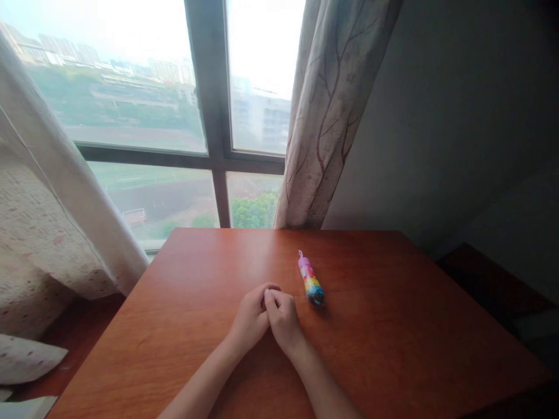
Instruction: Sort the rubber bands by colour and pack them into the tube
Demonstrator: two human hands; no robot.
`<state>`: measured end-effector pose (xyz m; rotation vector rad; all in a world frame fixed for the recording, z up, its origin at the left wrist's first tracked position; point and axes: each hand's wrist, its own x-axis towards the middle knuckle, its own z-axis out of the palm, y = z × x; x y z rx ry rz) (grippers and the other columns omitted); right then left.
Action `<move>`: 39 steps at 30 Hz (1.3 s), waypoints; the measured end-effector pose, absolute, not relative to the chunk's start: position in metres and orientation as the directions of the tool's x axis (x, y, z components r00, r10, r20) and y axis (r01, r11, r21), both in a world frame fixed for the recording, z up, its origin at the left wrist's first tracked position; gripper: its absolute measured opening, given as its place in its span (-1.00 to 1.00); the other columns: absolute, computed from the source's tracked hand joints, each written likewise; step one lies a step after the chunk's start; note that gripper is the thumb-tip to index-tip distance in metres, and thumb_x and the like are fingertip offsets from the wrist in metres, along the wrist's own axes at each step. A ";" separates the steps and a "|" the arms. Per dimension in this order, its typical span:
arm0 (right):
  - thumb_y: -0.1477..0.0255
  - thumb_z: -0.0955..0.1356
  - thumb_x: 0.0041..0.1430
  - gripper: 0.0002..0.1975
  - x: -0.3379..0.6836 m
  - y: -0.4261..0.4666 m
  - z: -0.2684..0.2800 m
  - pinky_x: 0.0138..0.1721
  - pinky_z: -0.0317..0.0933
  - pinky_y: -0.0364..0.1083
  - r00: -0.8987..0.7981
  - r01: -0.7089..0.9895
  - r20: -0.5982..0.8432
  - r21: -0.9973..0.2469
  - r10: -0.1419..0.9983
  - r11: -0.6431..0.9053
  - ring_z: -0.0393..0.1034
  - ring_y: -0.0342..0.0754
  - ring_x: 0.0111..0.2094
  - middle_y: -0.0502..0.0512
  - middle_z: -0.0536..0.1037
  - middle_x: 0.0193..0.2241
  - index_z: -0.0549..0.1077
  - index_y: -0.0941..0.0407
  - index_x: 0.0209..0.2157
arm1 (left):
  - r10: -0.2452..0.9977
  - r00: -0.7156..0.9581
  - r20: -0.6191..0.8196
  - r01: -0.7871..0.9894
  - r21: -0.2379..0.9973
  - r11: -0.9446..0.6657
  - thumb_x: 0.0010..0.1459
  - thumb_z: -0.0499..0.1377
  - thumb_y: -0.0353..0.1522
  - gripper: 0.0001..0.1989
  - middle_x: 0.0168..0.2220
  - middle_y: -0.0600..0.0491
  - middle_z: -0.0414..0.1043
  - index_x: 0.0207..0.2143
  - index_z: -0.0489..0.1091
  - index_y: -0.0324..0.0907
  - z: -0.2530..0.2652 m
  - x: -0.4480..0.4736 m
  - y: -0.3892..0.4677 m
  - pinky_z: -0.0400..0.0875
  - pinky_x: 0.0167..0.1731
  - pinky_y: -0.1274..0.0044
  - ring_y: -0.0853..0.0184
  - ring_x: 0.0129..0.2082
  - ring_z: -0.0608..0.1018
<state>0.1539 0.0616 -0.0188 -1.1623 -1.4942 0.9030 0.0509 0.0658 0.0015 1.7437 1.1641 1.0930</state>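
Note:
My left hand (253,308) and my right hand (283,319) rest together on the wooden table (375,349), closed and touching each other at the fingers. The thumbs lie side by side on top, and the other fingers are curled and partly hidden. No object shows in either hand. Just right of my right hand, a slim clear tube (311,280) lies on its side. It has a pink cap with a small loop at the far end and bands of pink, yellow, blue and black inside; its small contents are too blurred to name.
Behind the table stands a window with a dark frame (213,116). Curtains hang on the left (56,192) and on the right (332,110). A grey wall (437,116) lies at the right, with a dark wooden piece (493,279) beyond the table's edge.

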 end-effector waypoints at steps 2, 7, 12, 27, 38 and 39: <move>0.29 0.17 0.30 -0.58 0.153 0.062 -0.019 -0.55 -0.14 -0.15 -0.042 0.220 0.257 -0.940 0.966 0.259 0.06 -0.19 -0.60 -0.09 0.17 -0.67 0.15 0.10 -0.64 | 0.945 0.222 0.239 0.298 0.906 -0.300 -0.04 0.06 -0.50 -0.69 -0.31 -0.03 0.57 -0.23 0.48 -0.26 0.001 0.050 0.066 0.41 -0.27 0.50 0.25 -0.31 0.57; 0.29 0.16 0.31 -0.58 0.152 0.061 -0.017 -0.55 -0.13 -0.16 -0.054 0.218 0.258 -0.940 0.965 0.263 0.07 -0.19 -0.59 -0.09 0.18 -0.67 0.14 0.10 -0.64 | 0.943 0.229 0.241 0.295 0.906 -0.303 -0.05 0.07 -0.51 -0.66 -0.29 -0.03 0.58 -0.20 0.49 -0.26 -0.002 0.048 0.067 0.41 -0.26 0.51 0.26 -0.31 0.57; 0.29 0.16 0.31 -0.58 0.153 0.061 -0.015 -0.54 -0.13 -0.16 -0.059 0.219 0.259 -0.939 0.964 0.265 0.07 -0.19 -0.59 -0.09 0.18 -0.67 0.13 0.10 -0.64 | 0.944 0.227 0.240 0.294 0.907 -0.301 -0.04 0.07 -0.52 -0.65 -0.28 -0.04 0.59 -0.18 0.49 -0.26 -0.004 0.048 0.067 0.42 -0.25 0.51 0.26 -0.30 0.57; 0.28 0.16 0.30 -0.58 0.150 0.061 -0.017 -0.55 -0.14 -0.15 -0.062 0.229 0.248 -0.939 0.967 0.255 0.06 -0.19 -0.59 -0.10 0.16 -0.67 0.12 0.09 -0.64 | 0.947 0.212 0.242 0.292 0.909 -0.297 -0.07 0.07 -0.51 -0.64 -0.28 -0.03 0.59 -0.20 0.51 -0.24 -0.001 0.046 0.066 0.43 -0.25 0.50 0.25 -0.30 0.57; 0.29 0.17 0.28 -0.59 0.149 0.060 -0.014 -0.55 -0.14 -0.15 -0.058 0.238 0.247 -0.938 0.967 0.253 0.06 -0.19 -0.60 -0.10 0.17 -0.68 0.11 0.09 -0.65 | 0.949 0.204 0.242 0.291 0.910 -0.294 -0.07 0.07 -0.50 -0.66 -0.30 -0.02 0.59 -0.22 0.50 -0.23 0.000 0.045 0.065 0.45 -0.24 0.49 0.25 -0.30 0.57; 0.29 0.17 0.28 -0.59 0.149 0.060 -0.015 -0.55 -0.14 -0.15 -0.057 0.239 0.246 -0.938 0.968 0.253 0.07 -0.19 -0.60 -0.10 0.17 -0.68 0.11 0.09 -0.65 | 0.949 0.203 0.242 0.290 0.911 -0.294 -0.06 0.06 -0.50 -0.66 -0.30 -0.01 0.59 -0.23 0.50 -0.23 0.000 0.045 0.065 0.45 -0.24 0.49 0.25 -0.30 0.57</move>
